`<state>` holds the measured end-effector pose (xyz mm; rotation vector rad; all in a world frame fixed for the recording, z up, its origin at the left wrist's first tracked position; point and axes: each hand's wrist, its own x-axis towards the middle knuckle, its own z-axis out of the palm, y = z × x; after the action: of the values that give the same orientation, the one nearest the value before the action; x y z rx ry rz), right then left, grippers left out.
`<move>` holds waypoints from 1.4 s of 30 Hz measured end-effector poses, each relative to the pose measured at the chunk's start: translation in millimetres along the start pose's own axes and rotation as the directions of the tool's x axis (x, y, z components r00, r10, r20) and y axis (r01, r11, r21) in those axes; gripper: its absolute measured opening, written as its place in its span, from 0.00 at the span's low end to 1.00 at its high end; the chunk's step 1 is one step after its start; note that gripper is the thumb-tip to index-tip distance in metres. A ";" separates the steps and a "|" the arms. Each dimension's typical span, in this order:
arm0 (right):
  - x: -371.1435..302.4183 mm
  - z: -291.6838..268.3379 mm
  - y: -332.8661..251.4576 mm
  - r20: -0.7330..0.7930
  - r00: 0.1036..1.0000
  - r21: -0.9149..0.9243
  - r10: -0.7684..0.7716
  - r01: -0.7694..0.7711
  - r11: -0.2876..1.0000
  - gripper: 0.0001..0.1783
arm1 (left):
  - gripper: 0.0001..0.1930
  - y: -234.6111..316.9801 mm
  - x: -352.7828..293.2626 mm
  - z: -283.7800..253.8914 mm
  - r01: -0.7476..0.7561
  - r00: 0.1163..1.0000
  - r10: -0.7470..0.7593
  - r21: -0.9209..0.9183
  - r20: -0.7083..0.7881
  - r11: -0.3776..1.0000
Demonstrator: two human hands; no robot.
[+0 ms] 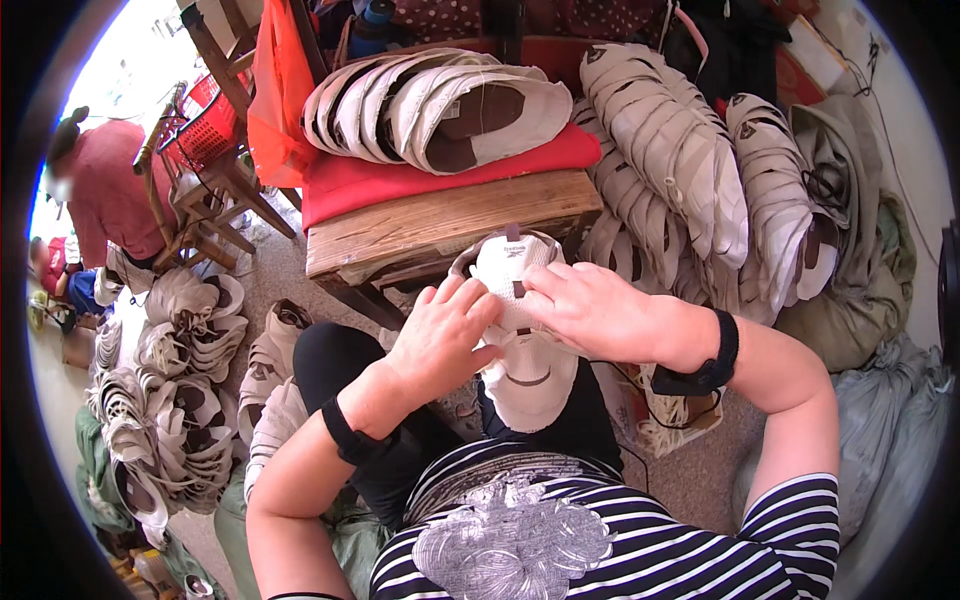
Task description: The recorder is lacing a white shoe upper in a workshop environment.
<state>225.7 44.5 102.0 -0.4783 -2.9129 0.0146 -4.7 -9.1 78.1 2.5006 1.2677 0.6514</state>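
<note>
Head view shows a pale shoe upper (528, 385) directly under the fingers, above the lap. The left hand (440, 330) grasps its left side with bent fingers, thumb laid on the fabric; the right hand (590, 312) has its curled fingertips closed on the opening. Just beyond the fingers stands a wooden bench (440, 232) with a red cloth (350, 195) and stacked uppers (420, 110); more uppers (190, 400) lie well left of them.
</note>
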 end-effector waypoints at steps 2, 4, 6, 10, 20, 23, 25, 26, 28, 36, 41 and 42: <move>-0.9 -4.3 1.9 0.049 0.999 0.036 0.020 -0.022 0.999 0.22 | 0.19 -1.3 1.5 0.1 0.008 0.997 -0.010 0.036 0.072 0.999; 0.7 -9.1 3.9 0.097 0.995 0.071 0.039 -0.046 0.996 0.26 | 0.17 -2.8 3.4 0.0 0.011 0.992 -0.017 0.044 0.127 0.999; 4.7 -12.0 5.7 0.202 0.977 0.109 0.072 -0.096 0.989 0.26 | 0.15 -7.9 3.7 5.6 -0.002 0.994 -0.001 0.020 0.114 1.000; 1.8 -7.9 11.3 0.184 0.982 0.146 0.037 -0.064 0.987 0.26 | 0.11 -9.3 1.0 9.8 0.025 0.998 -0.021 -0.064 0.062 0.998; -9.9 7.4 20.9 0.096 0.995 0.151 -0.010 -0.004 0.989 0.22 | 0.09 -0.3 7.7 31.7 0.201 0.968 -0.224 -0.186 -0.112 0.962; -12.9 11.9 21.1 -0.001 0.999 0.155 -0.034 0.034 0.987 0.22 | 0.09 18.6 14.5 27.1 0.401 0.848 -0.530 -0.630 -0.020 0.665; -16.3 15.2 20.4 -0.069 0.997 0.150 -0.046 0.056 0.987 0.21 | 0.06 31.5 15.4 24.7 0.214 0.904 -0.369 -0.516 -0.218 0.829; -18.3 16.8 20.1 -0.079 0.996 0.143 -0.032 0.044 0.989 0.20 | 0.03 31.2 13.8 24.6 0.202 0.925 -0.338 -0.528 -0.174 0.825; -18.9 16.5 20.6 -0.089 0.996 0.132 -0.018 0.030 0.991 0.19 | 0.04 24.4 15.2 30.8 0.120 0.946 -0.253 -0.503 -0.204 0.856; -12.1 12.1 9.9 0.159 0.928 0.486 0.337 -0.371 0.792 0.08 | 0.04 19.5 13.8 39.8 0.219 0.918 -0.389 -0.717 -0.079 0.662; -8.6 30.7 -9.7 0.154 0.832 0.597 0.532 -0.508 0.621 0.07 | 0.04 13.4 15.1 45.1 0.299 0.875 -0.483 -0.767 -0.016 0.567; -8.9 33.5 -14.1 0.092 0.784 0.650 0.614 -0.515 0.559 0.06 | 0.04 13.4 14.7 46.5 0.279 0.876 -0.482 -0.780 -0.033 0.561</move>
<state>223.2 29.0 68.1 -1.1830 -2.2380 1.0010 35.6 -6.4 47.6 1.4145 1.2069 1.1137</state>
